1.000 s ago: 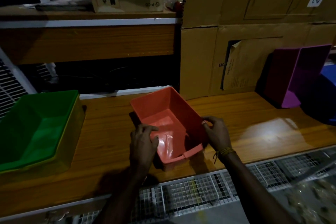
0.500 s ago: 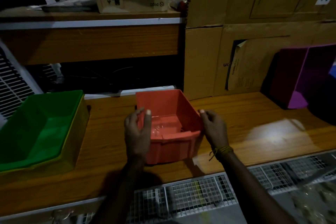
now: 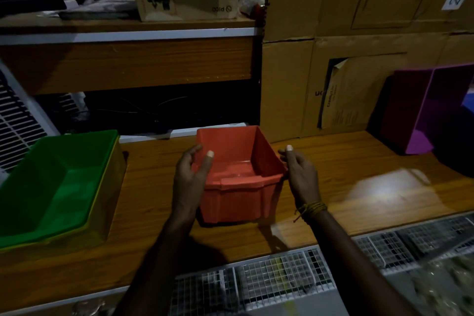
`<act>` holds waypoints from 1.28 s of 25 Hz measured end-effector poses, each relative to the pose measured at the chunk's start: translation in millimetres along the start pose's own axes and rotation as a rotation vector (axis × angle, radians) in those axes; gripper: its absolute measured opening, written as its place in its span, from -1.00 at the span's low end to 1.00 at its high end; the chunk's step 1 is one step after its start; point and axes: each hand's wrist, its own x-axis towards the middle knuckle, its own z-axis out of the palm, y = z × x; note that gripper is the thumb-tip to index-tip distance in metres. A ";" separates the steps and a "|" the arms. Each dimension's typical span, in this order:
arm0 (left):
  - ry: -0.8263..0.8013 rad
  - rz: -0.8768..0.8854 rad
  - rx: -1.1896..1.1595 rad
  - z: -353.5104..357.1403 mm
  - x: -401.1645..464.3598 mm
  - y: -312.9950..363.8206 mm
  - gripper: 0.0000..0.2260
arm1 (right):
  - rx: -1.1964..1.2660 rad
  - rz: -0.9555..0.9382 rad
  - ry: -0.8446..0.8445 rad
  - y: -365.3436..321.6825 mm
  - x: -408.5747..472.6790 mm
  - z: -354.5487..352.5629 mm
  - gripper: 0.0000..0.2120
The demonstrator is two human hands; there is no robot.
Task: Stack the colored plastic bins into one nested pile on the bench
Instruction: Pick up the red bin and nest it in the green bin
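Dim scene, head view. Your left hand [image 3: 191,176] grips the left wall of the red bin [image 3: 237,174], thumb inside over the rim, fingers curled round the outside. Your right hand [image 3: 300,174] pinches the bin's right rim near its front corner, thumb up on the edge. The red bin stands upright, mouth up, at the centre of the wooden bench [image 3: 333,187], its low cut front facing you at 6 o'clock; whether its base touches the wood or is just lifted, cannot tell. At 9 o'clock from it, well apart, the green bin [image 3: 51,185] sits nested inside the yellow bin [image 3: 107,200], only a thin yellow rim and right side showing. At 2 o'clock, far right, the purple bin [image 3: 436,110] stands on its side against the cardboard boxes [image 3: 359,46], mouth facing right, and a blue bin [image 3: 469,104] is just beside it at the frame edge, mostly cut off. A thread band [image 3: 311,208] wraps your right wrist. Wire mesh [image 3: 269,279] runs along the near edge at 6 o'clock. A bright light patch lies on the bench at 3 o'clock of the red bin.
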 end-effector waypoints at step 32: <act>0.065 -0.149 0.931 52.7 -32.6 -19.8 -0.57 | -0.495 -0.181 -0.372 67.9 4.6 18.5 -0.69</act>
